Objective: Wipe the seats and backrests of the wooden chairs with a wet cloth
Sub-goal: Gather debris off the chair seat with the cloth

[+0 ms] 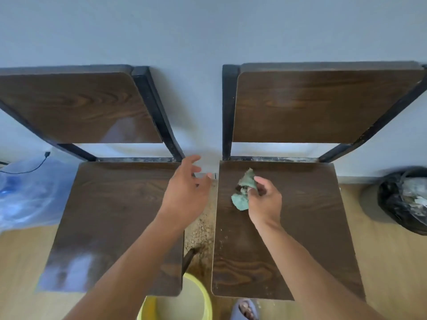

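**Cloth held over the right chair seat, left hand spread above the gap**

2 wooden chairs stand side by side with their backrests against a pale wall; the left chair and the right chair each have a dark wood-grain seat and backrest on a black metal frame. The right hand pinches a crumpled green cloth between thumb and fingers, closed on it; the cloth sits at the rear left part of the right chair's seat, though I cannot tell whether it touches the wood. The left hand holds nothing, its fingers spread wide, hovering over the rear right corner of the left chair's seat and the narrow gap between the 2 seats. Pale crumbs lie scattered along the left edge of the right seat and on the floor in the gap. A yellow bucket sits on the floor just in front of the chairs, partly under the left seat's front corner; a foot in a grey slipper shows beside it. A blue plastic bag lies left of the left chair; a bin with a black liner stands well to the right.
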